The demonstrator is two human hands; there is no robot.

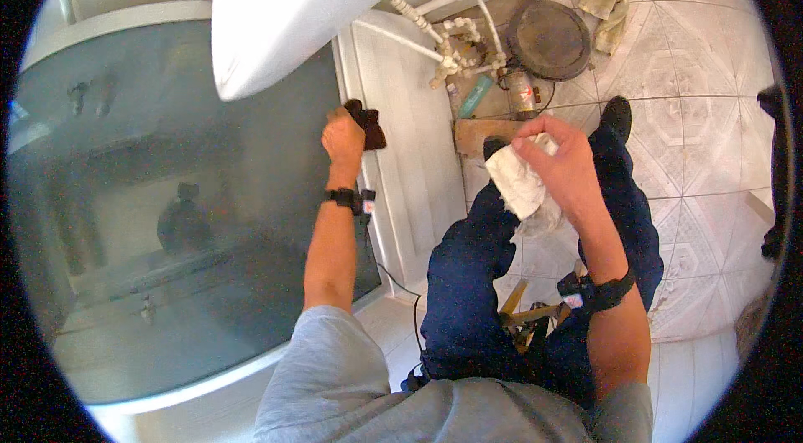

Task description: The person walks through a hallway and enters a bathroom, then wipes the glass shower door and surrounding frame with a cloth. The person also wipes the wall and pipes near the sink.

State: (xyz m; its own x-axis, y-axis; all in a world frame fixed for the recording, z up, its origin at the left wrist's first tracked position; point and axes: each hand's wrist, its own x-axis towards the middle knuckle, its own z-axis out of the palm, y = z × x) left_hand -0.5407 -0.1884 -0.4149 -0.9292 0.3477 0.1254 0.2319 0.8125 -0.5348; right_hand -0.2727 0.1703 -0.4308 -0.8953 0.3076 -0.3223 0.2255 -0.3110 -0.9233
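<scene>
My left hand (344, 137) is closed around a dark brown cloth (365, 125), which lies against the white frame (378, 192) of a large grey glass pane (209, 192). The cloth sticks out to the right of my fingers. Over my legs, my right hand (565, 160) pinches a crumpled white cloth (515, 181) between thumb and fingers. Below that cloth hangs something thin and translucent (542, 219), perhaps plastic; I cannot make out its kind.
A white rounded basin (309, 0) juts in overhead. Beyond my feet are white pipes (452, 50), a round dark lid (549, 40), a green bottle (476, 97), a jar (521, 93) and a yellowish rag (608, 12) on the tiled floor (694, 133). A thin black cable (393, 274) runs beside my left leg.
</scene>
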